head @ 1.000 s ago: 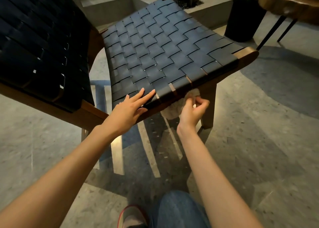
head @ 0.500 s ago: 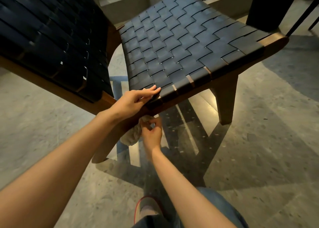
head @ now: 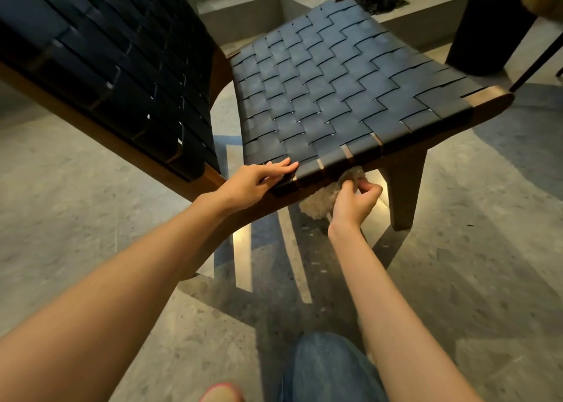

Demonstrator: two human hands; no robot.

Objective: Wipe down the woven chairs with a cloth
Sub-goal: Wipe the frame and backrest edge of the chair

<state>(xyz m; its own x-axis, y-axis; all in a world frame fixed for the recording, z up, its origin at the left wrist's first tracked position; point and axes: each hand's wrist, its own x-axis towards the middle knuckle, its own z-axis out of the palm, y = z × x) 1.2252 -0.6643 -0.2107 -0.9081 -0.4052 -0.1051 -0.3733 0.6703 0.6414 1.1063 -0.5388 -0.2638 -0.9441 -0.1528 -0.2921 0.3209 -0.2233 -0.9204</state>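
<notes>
Nearest the camera, a knee in jeans [head: 329,368] and the toe of a shoe [head: 221,394] are seen above the stone floor [head: 457,280]. Just beyond them, the right grip [head: 353,200] is closed round a pale fluffy cloth [head: 320,206], which is bunched and held up against the underside of the seat's wooden front rail [head: 307,196], between the near corner and the front leg [head: 405,188]. The left grip [head: 256,182] is laid flat on that near corner, fingers straight on the straps and nothing held. The cloth is judged to be light, soft and limp, so it is best kept gathered into a pad in the fingers, with no tail left hanging to snag on a strap edge. The woven chair seat [head: 335,97] is made of broad dark straps over a wooden frame. The straps are likely to give a little under pressure and look smooth, while the frame is stiff. Steadying is therefore better done at the rail or corner than in the middle of the weave. Farther left, the woven chair back [head: 106,66] is seen rising at a slant. Beyond the seat, a dark bin [head: 487,27] stands on the floor.
</notes>
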